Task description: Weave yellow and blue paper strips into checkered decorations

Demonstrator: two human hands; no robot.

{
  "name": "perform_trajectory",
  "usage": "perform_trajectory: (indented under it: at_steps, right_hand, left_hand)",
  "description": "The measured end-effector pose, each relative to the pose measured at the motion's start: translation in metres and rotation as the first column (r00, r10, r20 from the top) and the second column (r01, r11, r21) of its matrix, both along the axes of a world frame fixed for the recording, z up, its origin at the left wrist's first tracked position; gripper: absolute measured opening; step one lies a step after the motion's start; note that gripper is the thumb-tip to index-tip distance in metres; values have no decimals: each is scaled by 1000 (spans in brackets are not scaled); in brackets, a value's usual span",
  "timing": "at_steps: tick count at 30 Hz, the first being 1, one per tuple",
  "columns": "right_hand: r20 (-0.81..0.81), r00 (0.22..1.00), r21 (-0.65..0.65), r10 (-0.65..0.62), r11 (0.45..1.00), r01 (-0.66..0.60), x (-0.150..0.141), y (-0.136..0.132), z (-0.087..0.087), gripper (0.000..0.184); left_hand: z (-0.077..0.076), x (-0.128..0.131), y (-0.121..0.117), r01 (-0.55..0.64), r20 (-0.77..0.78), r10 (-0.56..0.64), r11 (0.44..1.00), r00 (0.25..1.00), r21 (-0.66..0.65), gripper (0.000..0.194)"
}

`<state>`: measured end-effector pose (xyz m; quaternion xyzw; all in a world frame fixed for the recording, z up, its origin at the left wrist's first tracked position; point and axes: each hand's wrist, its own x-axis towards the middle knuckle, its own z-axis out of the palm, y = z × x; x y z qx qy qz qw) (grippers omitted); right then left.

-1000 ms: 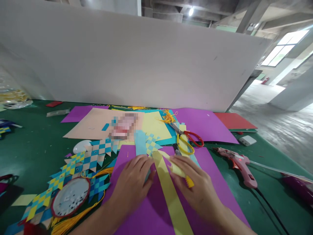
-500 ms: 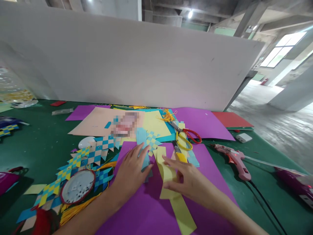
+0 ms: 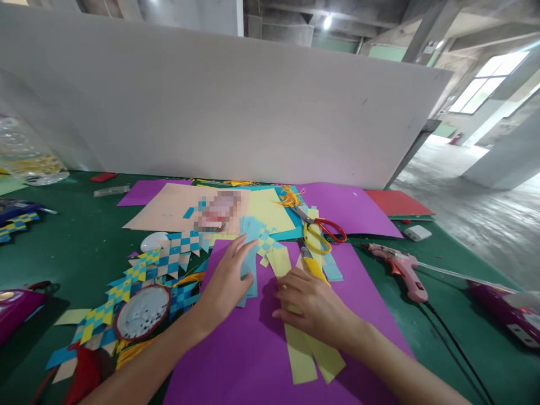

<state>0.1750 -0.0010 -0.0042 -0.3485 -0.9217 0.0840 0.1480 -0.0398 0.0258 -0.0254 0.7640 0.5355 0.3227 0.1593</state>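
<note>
Two yellow strip ends (image 3: pixel 302 364) past right hand (image 3: pixel 310 297), can't tell grip; left hand (image 3: pixel 230 277) spread; purple sheet (image 3: pixel 247 349) between

Yellow strips (image 3: pixel 301 357), light-blue strips (image 3: pixel 250 256), purple sheet (image 3: pixel 236 354), checked paper (image 3: pixel 147 263)

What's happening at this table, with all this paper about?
A person is handling paper strips. The right hand rests over pale yellow strips on a purple sheet. The left hand, fingers apart, is at some light blue strips; whether it touches them is unclear. Scissors lie just beyond the right hand, and a pink glue gun lies off to the right.
</note>
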Motion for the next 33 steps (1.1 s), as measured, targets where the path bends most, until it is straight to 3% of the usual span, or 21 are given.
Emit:
perform_trajectory:
  at_steps: [4, 9, 17, 21, 24, 27, 29, 33]
  right_hand:
    - [-62, 998, -15, -27, 1000, 26, 1, 2, -3, 24]
    - [-89, 994, 25, -55, 998, 58, 1, 0, 0, 24]
    - [72, 955, 182, -288, 945, 271, 10, 5, -7, 73]
    - [92, 954, 194, -284, 945, 262, 12, 6, -10, 51]
    - [18, 966, 179, -259, 951, 251, 12, 7, -10, 32]
    - [-166, 949, 78, -266, 956, 282, 11, 9, -7, 24]
    - [-316, 892, -93, -323, 946, 310, 11, 9, -3, 28]
    - [-488, 719, -493, -495, 836, 241, 8, 5, 10, 61]
  left_hand:
    - [1, -2, 3, 22, 80, -20, 999, 997, -27, 64]
    - [4, -4, 5, -5, -114, 9, 999, 993, 37, 45]
    - [7, -2, 4, -5, -163, 16, 998, 987, 68, 35]
    - [11, 4, 0, 46, -99, -30, 986, 995, 161, 29]
    - [11, 6, -1, 79, -68, -68, 980, 995, 183, 27]
    - [11, 6, 0, 87, -31, -83, 984, 996, 156, 23]
    - [13, 8, -2, 89, 6, -90, 993, 996, 79, 20]
    - [21, 19, -10, 213, 166, -189, 967, 968, -142, 26]
